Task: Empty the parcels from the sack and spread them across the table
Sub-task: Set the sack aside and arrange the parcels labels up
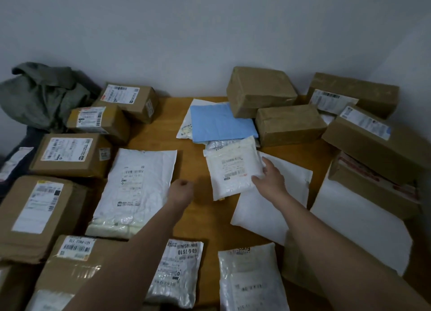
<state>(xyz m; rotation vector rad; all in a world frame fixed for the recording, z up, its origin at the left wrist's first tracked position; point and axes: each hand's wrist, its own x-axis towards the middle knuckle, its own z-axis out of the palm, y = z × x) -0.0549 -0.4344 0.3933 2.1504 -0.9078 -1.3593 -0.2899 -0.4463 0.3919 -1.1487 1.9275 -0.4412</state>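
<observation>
Parcels cover a wooden table (193, 219). My right hand (270, 175) grips the right edge of a small white mailer (233, 170) with a printed label, near the table's middle. It lies partly over a plain white bag (275, 208). My left hand (180, 191) hovers over bare wood with its fingers curled, holding nothing, just right of a large white mailer (135, 189). The grey-green sack (42, 96) lies crumpled at the far left, off the table's corner.
Brown cardboard boxes line the left side (70, 154) and the back right (261, 90). A blue mailer (221, 124) lies at the back centre. Two labelled white bags (177, 271) (249, 280) sit near the front edge. A wall stands behind the table.
</observation>
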